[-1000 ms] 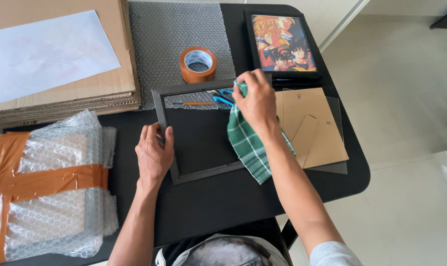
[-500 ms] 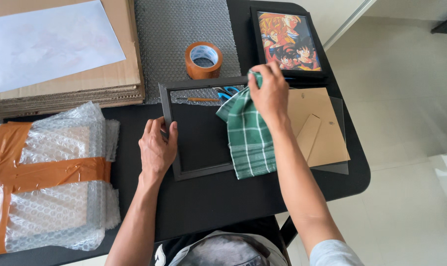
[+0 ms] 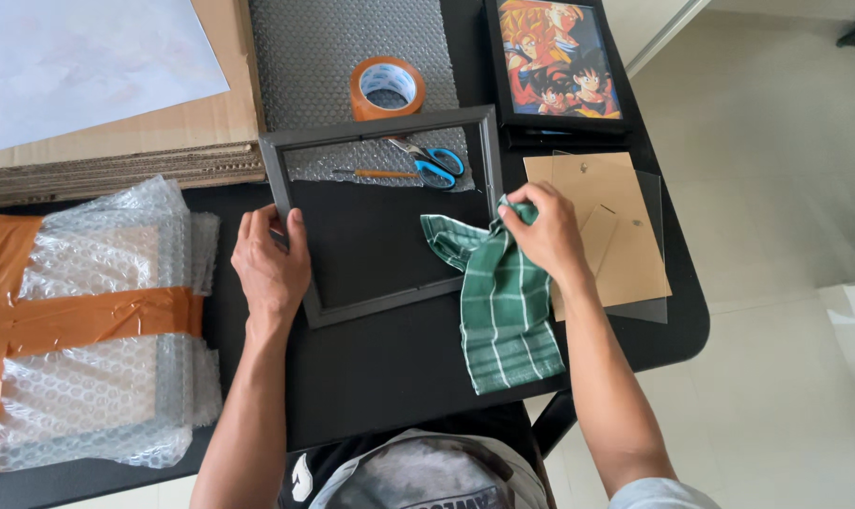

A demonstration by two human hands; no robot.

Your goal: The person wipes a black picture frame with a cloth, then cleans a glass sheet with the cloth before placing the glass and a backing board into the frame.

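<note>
At the near edge of the black tabletop (image 3: pixel 390 377), a soft green cloth with white checks (image 3: pixel 505 306) is seen hanging down over the right side of an empty dark picture frame (image 3: pixel 382 215). The cloth is gripped at its upper end by the right hand (image 3: pixel 541 231), whose fingers are pinched shut on the bunched fabric at the frame's right rail. The frame's left rail is pressed flat by the left hand (image 3: pixel 272 264), with the fingers spread over the moulding and the thumb apparently hooked around it, though this is hard to judge. The frame is rectangular and matte, and it lies slightly skewed near the middle of the tabletop. At the left edge, a bundle wrapped in bubble wrap and banded with orange tape (image 3: pixel 79 325) is laid. Toward the right edge, a tan backing board (image 3: pixel 616 236) rests on a clear sheet. Inside the frame's far end, scissors with blue handles (image 3: pixel 427 162) are seen on a strip of bubble wrap. Beyond it, a roll of orange tape (image 3: pixel 387 87) is set upright, stacked corrugated cardboard (image 3: pixel 126 160) fills the far left corner, and a framed colourful cartoon picture (image 3: pixel 558 58) lies at the far right corner.
</note>
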